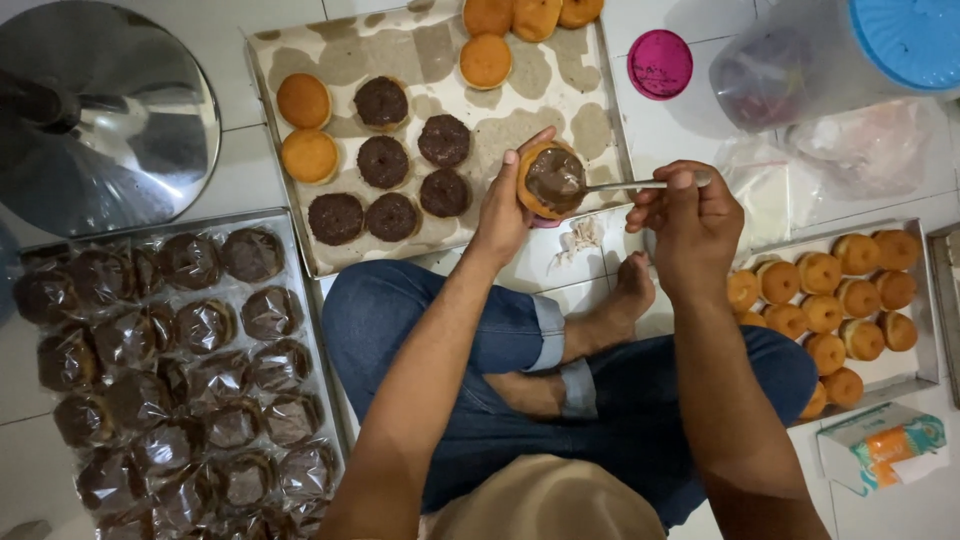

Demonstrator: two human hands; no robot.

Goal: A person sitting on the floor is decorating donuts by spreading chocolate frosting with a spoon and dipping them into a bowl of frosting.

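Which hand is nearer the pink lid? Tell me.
Right. The right hand, holding the spoon, sits just below the pink lid; the left hand, holding a doughnut, is farther left.

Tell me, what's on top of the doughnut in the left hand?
Brown chocolate spread covers the doughnut held by the left hand; the right hand rests a spoon in it. The top beneath is hidden.

Golden-orange buns (838, 310), dark brown glazed ones (383, 160) on paper (560, 75) blotched tan and cream, a magenta lid (660, 64), a blue cap (910, 40), blue jeans (400, 320).
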